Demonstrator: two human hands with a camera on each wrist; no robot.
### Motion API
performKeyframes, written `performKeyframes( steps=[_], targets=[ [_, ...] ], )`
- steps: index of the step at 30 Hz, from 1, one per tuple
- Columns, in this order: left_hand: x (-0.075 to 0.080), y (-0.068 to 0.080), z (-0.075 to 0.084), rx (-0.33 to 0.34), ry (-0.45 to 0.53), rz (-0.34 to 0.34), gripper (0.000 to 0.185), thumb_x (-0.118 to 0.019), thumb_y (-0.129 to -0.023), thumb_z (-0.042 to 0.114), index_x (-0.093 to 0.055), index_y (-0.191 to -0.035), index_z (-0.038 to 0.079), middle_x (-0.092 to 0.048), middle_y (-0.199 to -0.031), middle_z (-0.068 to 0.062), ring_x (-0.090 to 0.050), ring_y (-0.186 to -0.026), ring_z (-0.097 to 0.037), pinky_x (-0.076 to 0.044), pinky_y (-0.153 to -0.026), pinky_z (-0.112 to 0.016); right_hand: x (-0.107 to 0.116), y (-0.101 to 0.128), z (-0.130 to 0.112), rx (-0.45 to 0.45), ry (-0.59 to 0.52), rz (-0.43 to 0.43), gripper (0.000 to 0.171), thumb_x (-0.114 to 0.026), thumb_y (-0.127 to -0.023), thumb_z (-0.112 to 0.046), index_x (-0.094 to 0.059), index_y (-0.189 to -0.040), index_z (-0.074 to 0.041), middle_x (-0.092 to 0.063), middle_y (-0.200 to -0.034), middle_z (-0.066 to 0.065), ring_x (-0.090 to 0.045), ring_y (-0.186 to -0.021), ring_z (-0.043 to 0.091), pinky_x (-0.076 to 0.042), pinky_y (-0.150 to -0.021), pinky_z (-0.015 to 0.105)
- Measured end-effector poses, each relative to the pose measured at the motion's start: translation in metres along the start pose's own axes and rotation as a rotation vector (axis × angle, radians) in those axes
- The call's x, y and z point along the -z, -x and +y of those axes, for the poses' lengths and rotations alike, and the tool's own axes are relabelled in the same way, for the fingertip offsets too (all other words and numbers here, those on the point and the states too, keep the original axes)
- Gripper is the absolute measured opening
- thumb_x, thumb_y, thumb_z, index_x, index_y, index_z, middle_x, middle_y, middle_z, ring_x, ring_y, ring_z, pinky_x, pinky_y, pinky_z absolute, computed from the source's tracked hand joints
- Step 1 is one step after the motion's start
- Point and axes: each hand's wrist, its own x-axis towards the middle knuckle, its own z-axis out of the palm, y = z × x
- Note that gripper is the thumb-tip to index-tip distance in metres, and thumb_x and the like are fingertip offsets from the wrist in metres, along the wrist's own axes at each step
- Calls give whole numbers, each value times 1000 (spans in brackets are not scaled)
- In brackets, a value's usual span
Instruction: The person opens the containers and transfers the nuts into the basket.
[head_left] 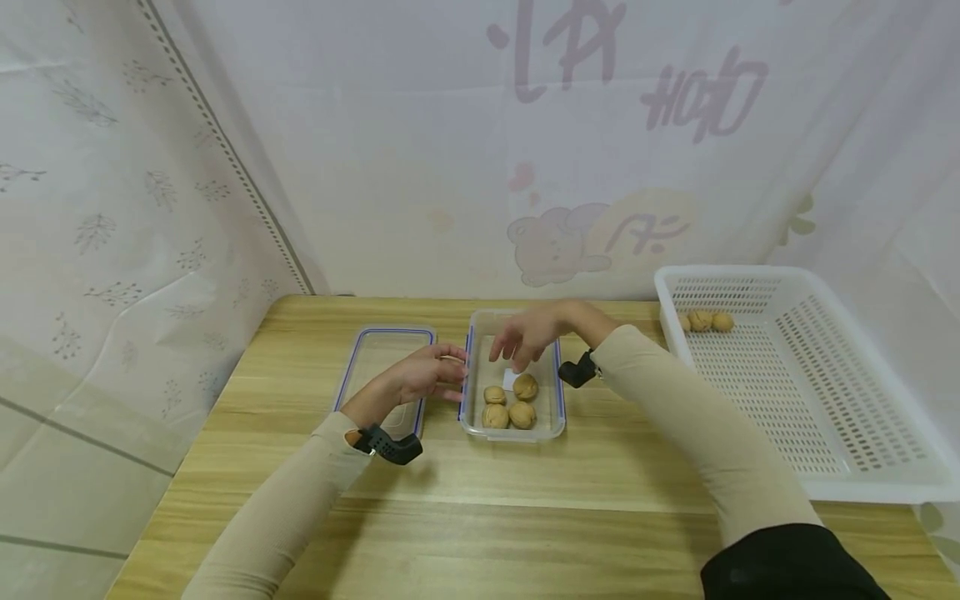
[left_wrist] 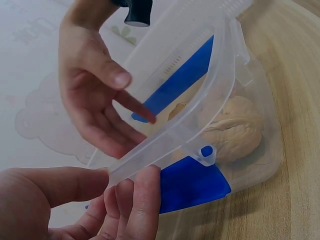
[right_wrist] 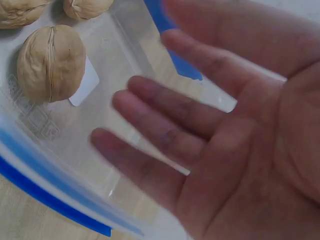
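Observation:
A clear plastic storage box (head_left: pixel 552 427) with blue side clips stands on the table. Several walnuts (head_left: pixel 525 387) lie at its near end, beside a small white paper (right_wrist: pixel 86 86). My left hand (head_left: pixel 429 375) is at the box's left side; thumb tip and fingertips meet at the rim (left_wrist: pixel 165 145) by a blue clip (left_wrist: pixel 192 182), pinching it. Over the far half of the box hovers my right hand (head_left: pixel 528 333), palm down, with its fingers spread and no object in it. In the right wrist view, a walnut (right_wrist: pixel 52 64) sits beyond those fingertips (right_wrist: pixel 102 140).
Left of the box lies its clear lid (head_left: pixel 393 332) with a blue seal, partly behind my left hand and wrist. A white perforated basket (head_left: pixel 795 383) stands on the right, three walnuts (head_left: pixel 701 321) in its far left corner. A printed curtain (head_left: pixel 420 150) hangs behind the table.

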Motion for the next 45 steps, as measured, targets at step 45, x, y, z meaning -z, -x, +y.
performKeyframes(
  steps=[45],
  targets=[
    [-1, 1, 0, -4, -6, 7, 39, -51, -102, -4, -37, -138, -10, -55, -92, -6, -58, -85, -16, -64, -81, -36, -23, -14, 1, -155, 135, 26, 30, -70, -89, 9, -68, -116, -1, -62, -96, 0, -59, -84, 9, -59, -79, 22]
  ],
)
